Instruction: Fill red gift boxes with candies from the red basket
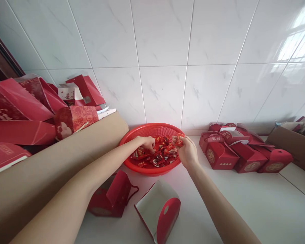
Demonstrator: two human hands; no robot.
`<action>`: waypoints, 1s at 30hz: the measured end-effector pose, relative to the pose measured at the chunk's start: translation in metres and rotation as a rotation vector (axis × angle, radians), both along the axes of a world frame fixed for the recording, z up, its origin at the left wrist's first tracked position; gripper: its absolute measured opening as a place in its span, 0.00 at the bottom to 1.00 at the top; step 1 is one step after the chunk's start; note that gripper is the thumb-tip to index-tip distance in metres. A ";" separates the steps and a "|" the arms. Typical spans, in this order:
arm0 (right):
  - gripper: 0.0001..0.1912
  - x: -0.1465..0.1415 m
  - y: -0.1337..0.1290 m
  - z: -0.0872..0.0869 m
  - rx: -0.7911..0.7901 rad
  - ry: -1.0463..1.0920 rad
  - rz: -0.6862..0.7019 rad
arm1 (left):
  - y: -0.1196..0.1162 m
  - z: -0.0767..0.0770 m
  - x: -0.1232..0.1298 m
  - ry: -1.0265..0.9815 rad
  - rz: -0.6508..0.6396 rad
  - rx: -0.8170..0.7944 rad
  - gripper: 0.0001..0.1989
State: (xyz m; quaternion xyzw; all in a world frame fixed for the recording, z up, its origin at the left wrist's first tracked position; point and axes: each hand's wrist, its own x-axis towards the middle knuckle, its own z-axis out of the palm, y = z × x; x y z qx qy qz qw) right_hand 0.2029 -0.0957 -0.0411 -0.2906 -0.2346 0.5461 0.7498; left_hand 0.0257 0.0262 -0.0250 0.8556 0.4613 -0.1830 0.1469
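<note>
A red plastic basket (152, 171) stands against the tiled wall, with many small red-wrapped candies (164, 155) inside. Over its left half, my left hand (147, 143) reaches down with curled fingers among the candies; whatever it pinches is hidden. At the right rim, my right hand (188, 151) is closed on a red-wrapped candy (179, 141). In front of the basket lies an open gift box (152, 201) with a pale inside and a rounded red flap. Beside it, partly behind my left forearm, is a red box with a cord handle (117, 195).
Several closed red gift boxes (223, 156) are grouped on the white tabletop (246, 200) at right. On the left, a large cardboard box (91, 142) is full of red paper boxes and bags (22, 101). Another cardboard box (289, 142) sits at the far right.
</note>
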 end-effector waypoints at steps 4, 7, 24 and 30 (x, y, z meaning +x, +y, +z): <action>0.06 -0.001 0.000 0.000 0.005 -0.007 -0.004 | -0.001 0.002 -0.006 -0.063 0.014 -0.012 0.11; 0.07 -0.001 -0.001 0.001 0.006 -0.013 0.001 | 0.000 0.002 -0.009 -0.106 0.009 0.003 0.12; 0.08 -0.001 -0.004 0.003 0.011 -0.074 0.003 | 0.003 -0.022 0.019 -0.108 -0.067 0.114 0.14; 0.07 -0.001 -0.004 0.003 0.008 -0.057 0.010 | -0.002 -0.011 0.016 -0.047 -0.055 0.136 0.08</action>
